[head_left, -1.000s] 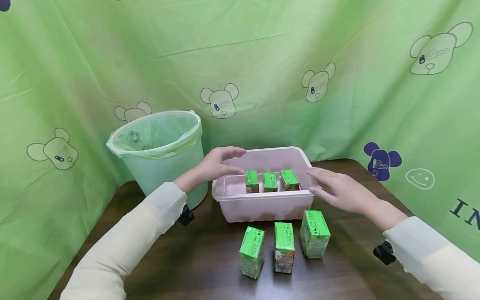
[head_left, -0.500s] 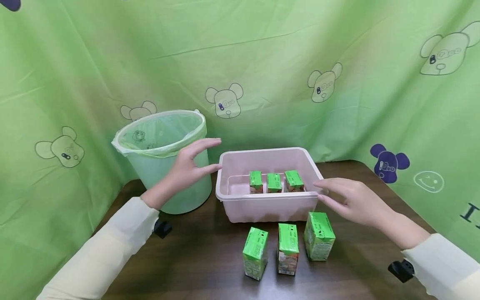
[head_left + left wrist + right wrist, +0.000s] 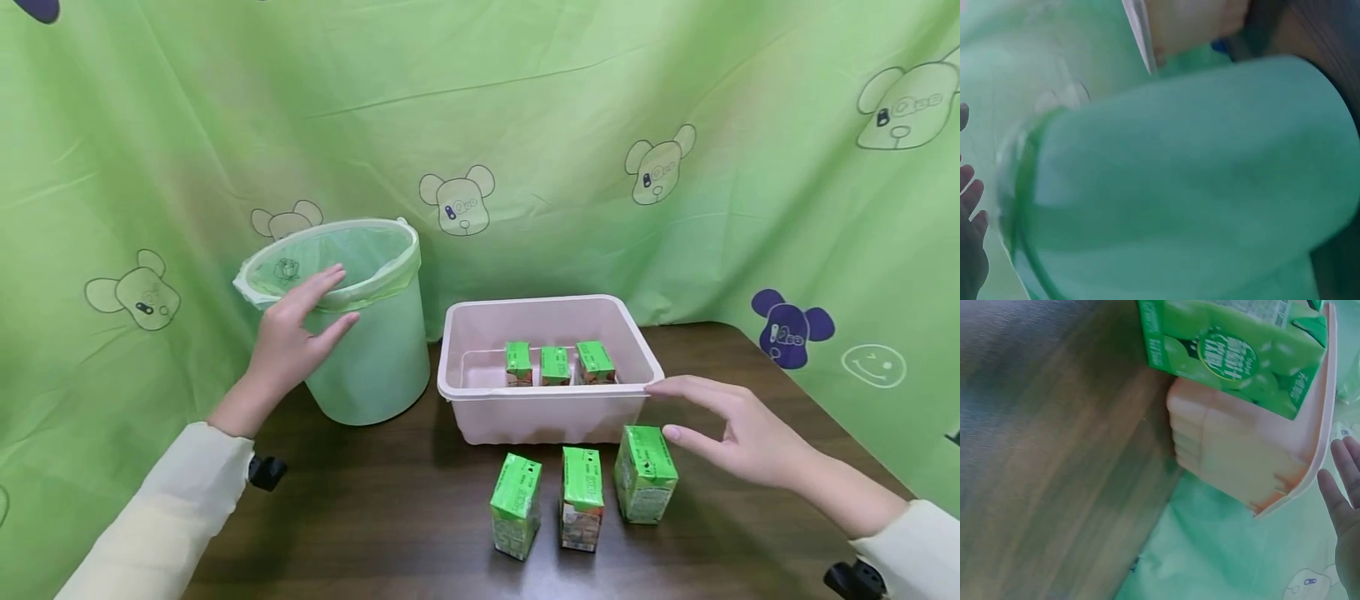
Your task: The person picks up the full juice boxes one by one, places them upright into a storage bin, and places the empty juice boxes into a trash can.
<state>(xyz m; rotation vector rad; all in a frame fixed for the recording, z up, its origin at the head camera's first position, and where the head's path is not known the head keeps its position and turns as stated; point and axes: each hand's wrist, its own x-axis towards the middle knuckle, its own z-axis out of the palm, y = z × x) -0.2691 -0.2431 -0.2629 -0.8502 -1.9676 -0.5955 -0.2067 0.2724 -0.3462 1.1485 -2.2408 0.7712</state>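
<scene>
green juice cartons (image 3: pixel 582 500) stood near the right hand (image 3: pixel 742 429); the left hand (image 3: pixel 288 337) hovered near a bag-lined bin (image 3: pixel 375 367), both with thumb and fingers apart.

A pink tub (image 3: pixel 1235 447) is set near an edge of the brown tabletop (image 3: pixel 1072 456) and is partly hidden by a green carton (image 3: pixel 1229 353). Beyond that edge, a green curtain (image 3: pixel 1204 544) is seen. Beside the tub's rim, the right hand (image 3: pixel 1349 525) is held with fingers extended.

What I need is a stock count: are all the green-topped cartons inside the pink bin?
No, three green-topped cartons stand on the table in front of the pink bin.
</scene>
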